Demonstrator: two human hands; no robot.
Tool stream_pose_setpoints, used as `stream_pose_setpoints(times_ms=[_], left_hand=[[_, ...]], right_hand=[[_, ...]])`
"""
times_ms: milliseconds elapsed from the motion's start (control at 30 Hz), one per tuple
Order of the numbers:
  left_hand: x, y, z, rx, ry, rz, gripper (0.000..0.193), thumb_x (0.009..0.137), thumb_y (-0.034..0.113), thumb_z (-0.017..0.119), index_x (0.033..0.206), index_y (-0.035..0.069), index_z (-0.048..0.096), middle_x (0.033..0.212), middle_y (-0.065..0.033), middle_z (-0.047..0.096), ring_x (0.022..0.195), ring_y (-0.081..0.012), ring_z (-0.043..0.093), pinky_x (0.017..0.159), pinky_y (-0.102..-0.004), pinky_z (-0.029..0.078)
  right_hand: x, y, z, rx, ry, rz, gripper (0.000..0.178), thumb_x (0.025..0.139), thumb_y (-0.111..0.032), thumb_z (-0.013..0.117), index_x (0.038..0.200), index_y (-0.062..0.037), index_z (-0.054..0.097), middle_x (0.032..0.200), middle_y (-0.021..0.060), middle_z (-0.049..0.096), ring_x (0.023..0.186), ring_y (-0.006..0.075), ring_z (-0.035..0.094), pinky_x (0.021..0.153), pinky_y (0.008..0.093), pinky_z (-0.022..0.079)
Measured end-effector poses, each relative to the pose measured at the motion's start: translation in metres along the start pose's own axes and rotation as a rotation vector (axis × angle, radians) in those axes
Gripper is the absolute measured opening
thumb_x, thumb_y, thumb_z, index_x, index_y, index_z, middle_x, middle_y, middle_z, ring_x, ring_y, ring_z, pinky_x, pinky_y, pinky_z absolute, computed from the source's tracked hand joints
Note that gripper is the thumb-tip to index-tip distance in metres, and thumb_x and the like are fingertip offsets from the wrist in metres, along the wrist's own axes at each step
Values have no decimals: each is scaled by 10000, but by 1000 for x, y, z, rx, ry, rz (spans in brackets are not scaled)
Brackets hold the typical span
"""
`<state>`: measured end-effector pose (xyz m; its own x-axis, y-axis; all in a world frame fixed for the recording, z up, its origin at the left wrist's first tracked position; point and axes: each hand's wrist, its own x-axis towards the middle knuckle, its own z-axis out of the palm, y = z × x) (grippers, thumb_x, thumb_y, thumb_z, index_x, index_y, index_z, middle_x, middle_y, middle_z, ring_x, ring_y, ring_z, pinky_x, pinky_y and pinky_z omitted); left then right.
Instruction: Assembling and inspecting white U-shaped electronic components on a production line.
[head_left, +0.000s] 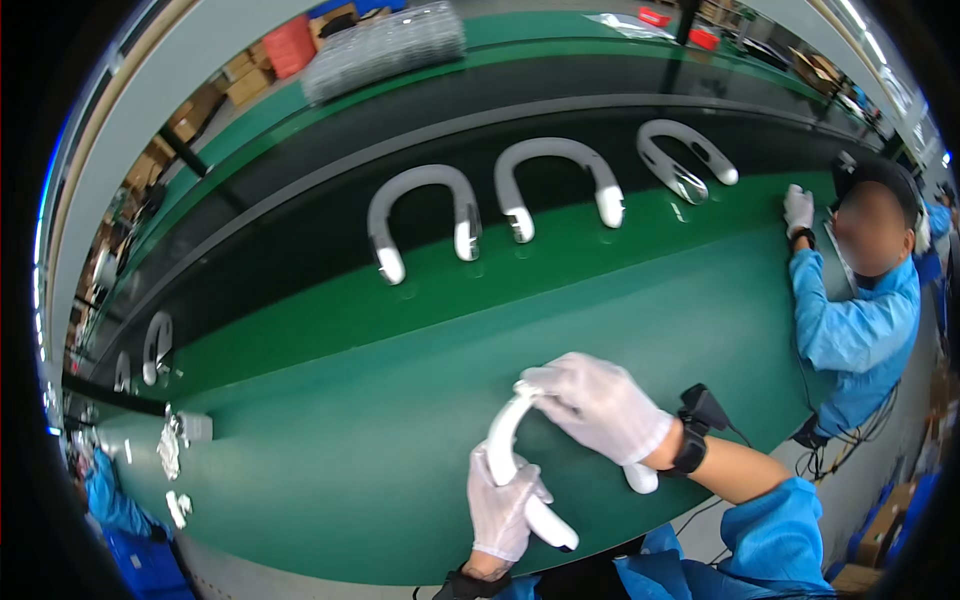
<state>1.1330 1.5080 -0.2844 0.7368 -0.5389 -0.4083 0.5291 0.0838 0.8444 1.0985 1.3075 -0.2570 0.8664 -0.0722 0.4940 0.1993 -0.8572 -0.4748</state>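
Note:
My left hand [503, 510] is wrapped round a white, curved, tube-like band [503, 445] above the near part of the green table. Its lower end, with a dark tip, sticks out below my fingers. My right hand [605, 405] is closed on the band's upper end, fingertips pinched together there. Both hands wear thin white gloves. A rounded white end [641, 478] shows under my right wrist; whether it belongs to the same band is hidden.
Beyond the table [330, 450], U-shaped grey bands [425, 178] with white ends lie on a dark and green belt. A co-worker in blue [860, 315] is at the right. A small clear box [197, 427] and crumpled white scraps [170, 450] lie at the left.

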Motion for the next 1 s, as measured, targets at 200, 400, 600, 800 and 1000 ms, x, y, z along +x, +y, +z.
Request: stream_pose_setpoints(times_ms=[200,400,600,800,1000], left_hand=[[-32,13,-4,50,48,280,501,864,85,764,1245,-17,455,880,-120,605,588,-201,633,589,-338,557],[-30,11,-35,606,101,819,561,864,155,818,1251,-13,449,873,-98,620,619,-190,631,630,-338,545],[-34,26,-48,219,110,549,769,903,363,843,1425,-55,463,869,-78,630,714,-153,638,781,-325,527],[-33,32,-82,489,116,637,954,918,454,804,1592,-54,359,1060,-123,713,897,-183,696,897,-334,535],[-35,39,-100,380,159,611,796,870,291,844,1528,7,497,1527,-234,545,1405,-348,561,1119,-426,484]], right_hand=[[28,-53,-28,-176,178,-76,365,879,-67,814,1219,-57,681,1017,76,719,830,271,692,726,398,567],[31,-88,-28,-55,432,50,422,833,11,842,1229,-15,697,993,105,742,738,229,675,667,323,557],[23,-93,7,11,426,93,418,856,6,831,1246,-34,687,1058,129,765,754,214,698,639,301,573],[37,-130,38,127,427,90,347,859,-23,836,1186,-61,729,940,105,750,678,216,681,611,324,562],[33,-159,51,336,42,28,326,924,-179,782,1236,-105,728,811,96,674,758,285,689,685,365,565]])
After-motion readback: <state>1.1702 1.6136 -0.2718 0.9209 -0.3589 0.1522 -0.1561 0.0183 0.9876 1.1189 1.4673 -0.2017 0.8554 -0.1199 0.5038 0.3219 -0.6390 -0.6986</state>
